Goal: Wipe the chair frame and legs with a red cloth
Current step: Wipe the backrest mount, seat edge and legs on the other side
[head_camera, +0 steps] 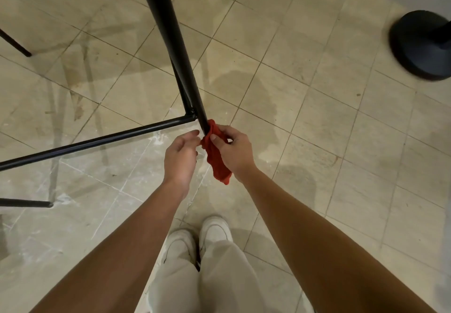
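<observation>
A black metal chair leg (170,34) runs down from the top centre to a point just below a welded joint. A black crossbar (97,142) leaves that joint toward the left edge. The red cloth (216,159) is wrapped round the leg's lower end and hangs down between my hands. My right hand (233,149) grips the cloth against the leg. My left hand (181,154) is at the leg's left side, its fingertips touching the cloth's edge; whether it pinches the cloth is unclear. The leg's foot is hidden behind the cloth and hands.
Beige tiled floor (317,117) with pale stains lies all around. Two other thin black legs end at the left (26,54) (46,204). A round black stand base (422,44) sits at the right edge. My white shoes (200,237) are below the hands.
</observation>
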A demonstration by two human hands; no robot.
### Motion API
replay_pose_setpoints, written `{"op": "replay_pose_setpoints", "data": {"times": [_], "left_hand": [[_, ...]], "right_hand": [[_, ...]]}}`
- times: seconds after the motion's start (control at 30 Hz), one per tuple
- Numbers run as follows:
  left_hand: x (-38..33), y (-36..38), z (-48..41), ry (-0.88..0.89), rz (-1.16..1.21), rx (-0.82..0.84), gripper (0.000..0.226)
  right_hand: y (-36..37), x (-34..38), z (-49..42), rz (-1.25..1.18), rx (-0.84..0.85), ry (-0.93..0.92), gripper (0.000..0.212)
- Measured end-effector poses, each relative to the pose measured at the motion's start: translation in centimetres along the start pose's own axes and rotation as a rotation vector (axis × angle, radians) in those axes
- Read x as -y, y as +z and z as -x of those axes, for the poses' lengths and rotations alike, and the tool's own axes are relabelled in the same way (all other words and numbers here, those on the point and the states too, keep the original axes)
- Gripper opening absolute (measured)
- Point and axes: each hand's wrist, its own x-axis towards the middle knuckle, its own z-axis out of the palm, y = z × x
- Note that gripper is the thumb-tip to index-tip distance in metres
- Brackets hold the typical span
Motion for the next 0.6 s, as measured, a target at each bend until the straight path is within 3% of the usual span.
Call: {"op": "replay_pose_setpoints", "data": {"times": [0.43,0.6], "left_hand": [[5.5,1.6,-4.9,-0.086,-0.076,0.020,0.029],[7.3,2.3,-5.9,-0.135,-0.080,0.019,0.029]], "right_hand": [[2.1,-8.2,-3.4,0.017,-0.045,0.211,0.031],[2.6,-10.1,-3.6,0.144,-0.051,0.263,0.037]]}}
